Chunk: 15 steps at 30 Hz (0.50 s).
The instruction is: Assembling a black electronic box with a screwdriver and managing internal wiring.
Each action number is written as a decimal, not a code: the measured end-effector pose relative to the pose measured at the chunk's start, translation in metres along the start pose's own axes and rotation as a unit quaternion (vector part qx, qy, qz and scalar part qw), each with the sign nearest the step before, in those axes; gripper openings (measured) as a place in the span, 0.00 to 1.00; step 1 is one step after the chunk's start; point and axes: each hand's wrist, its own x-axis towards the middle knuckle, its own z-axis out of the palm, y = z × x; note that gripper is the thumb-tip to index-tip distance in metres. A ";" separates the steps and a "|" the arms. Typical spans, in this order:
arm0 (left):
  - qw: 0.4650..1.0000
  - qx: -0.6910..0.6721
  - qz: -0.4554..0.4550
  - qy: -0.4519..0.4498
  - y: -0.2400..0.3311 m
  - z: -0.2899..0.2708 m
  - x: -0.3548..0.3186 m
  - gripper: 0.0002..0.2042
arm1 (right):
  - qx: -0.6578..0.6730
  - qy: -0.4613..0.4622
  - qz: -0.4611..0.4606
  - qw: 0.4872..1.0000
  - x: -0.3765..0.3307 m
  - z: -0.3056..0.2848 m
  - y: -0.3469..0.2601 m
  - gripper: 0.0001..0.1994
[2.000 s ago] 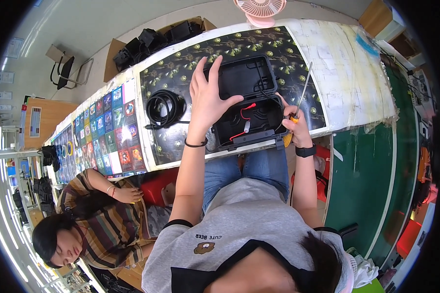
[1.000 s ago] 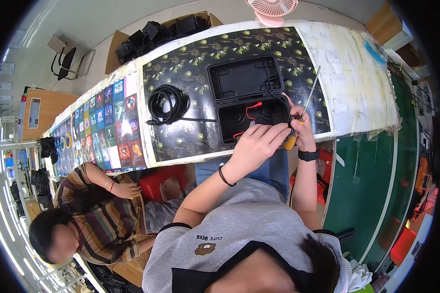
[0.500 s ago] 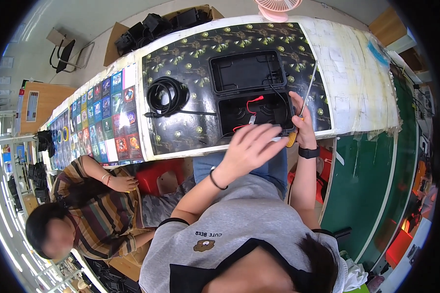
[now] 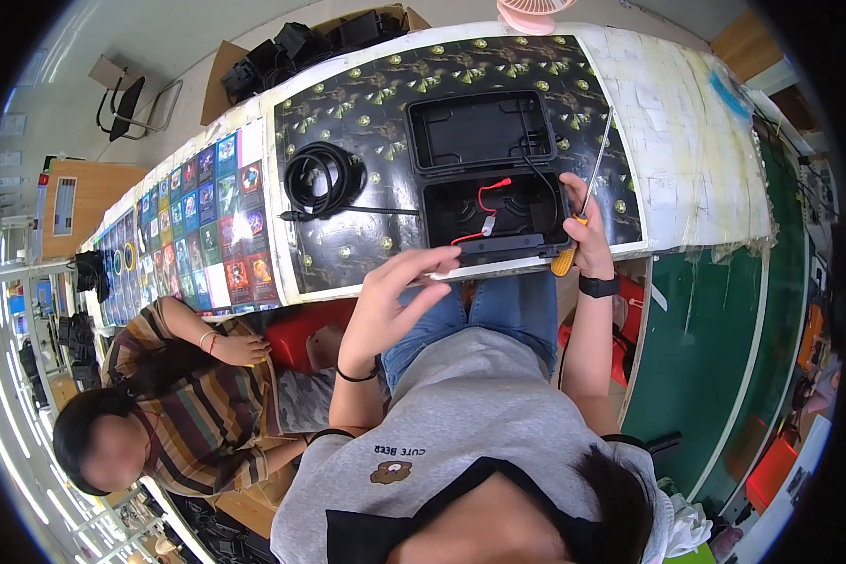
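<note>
An open black plastic case (image 4: 493,246) lies on the patterned mat, its lid (image 4: 480,133) folded back on the far side. Inside it are a thin red wire (image 4: 484,199) with a red connector end and a small white connector (image 4: 488,225). My right hand (image 4: 587,240), at the case's right edge, grips a long screwdriver (image 4: 563,261) with a yellow handle, its metal shaft pointing away. My left hand (image 4: 392,299) is by the front left corner, thumb and fingers apart, with nothing visible between them; whether the fingertips touch the case I cannot tell.
A coiled black cable (image 4: 316,183) lies left of the case, one lead running to it. Farther left, colourful cards (image 4: 200,211) cover the table. A pink fan (image 4: 533,13) stands at the far edge. Beyond is a carton of black devices (image 4: 301,47). Another person (image 4: 193,399) sits at my left.
My left hand has moved left and toward me, from over the case's front to its front left corner, uncovering the front edge. My right hand keeps hold of the screwdriver.
</note>
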 end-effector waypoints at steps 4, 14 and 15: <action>0.997 -0.037 0.042 0.055 0.008 0.016 0.016 0.27 | 0.006 -0.006 0.005 1.000 0.001 0.000 0.001 0.39; 0.932 0.314 0.133 0.124 -0.005 0.056 0.033 0.21 | 0.014 -0.007 0.008 1.000 -0.001 -0.001 0.000 0.39; 0.926 0.339 0.140 0.092 -0.006 0.055 0.032 0.22 | 0.017 -0.008 0.003 1.000 0.000 0.000 -0.001 0.40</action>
